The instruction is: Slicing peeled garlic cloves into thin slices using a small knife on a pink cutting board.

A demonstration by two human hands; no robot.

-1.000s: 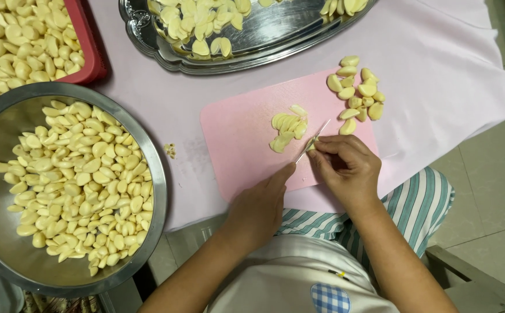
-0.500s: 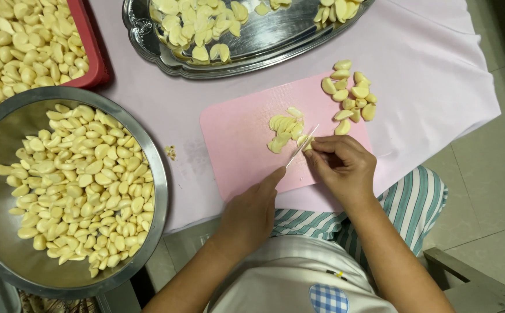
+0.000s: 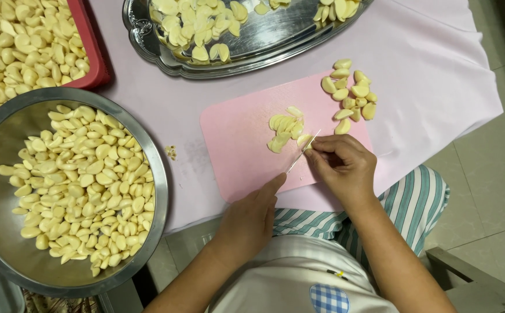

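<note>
A pink cutting board (image 3: 235, 145) lies on the pale cloth-covered table. My left hand (image 3: 252, 214) grips a small knife (image 3: 303, 152), whose thin blade slants up toward a garlic clove (image 3: 304, 141). My right hand (image 3: 342, 165) pinches that clove against the board at the blade's tip. A small heap of garlic slices (image 3: 282, 126) sits just left of the blade. Several whole peeled cloves (image 3: 349, 95) are piled at the board's far right corner.
A round steel bowl (image 3: 154, 174) full of peeled garlic stands at the left. A red tray (image 3: 97, 61) of cloves is at the top left, and an oval steel platter (image 3: 264, 49) with cut garlic is at the back. A garlic scrap (image 3: 171, 152) lies on the cloth.
Both hands stay at the board's near right edge; the knife blade has shifted slightly against the clove while the right hand keeps holding it. The slice heap looks about the same.
</note>
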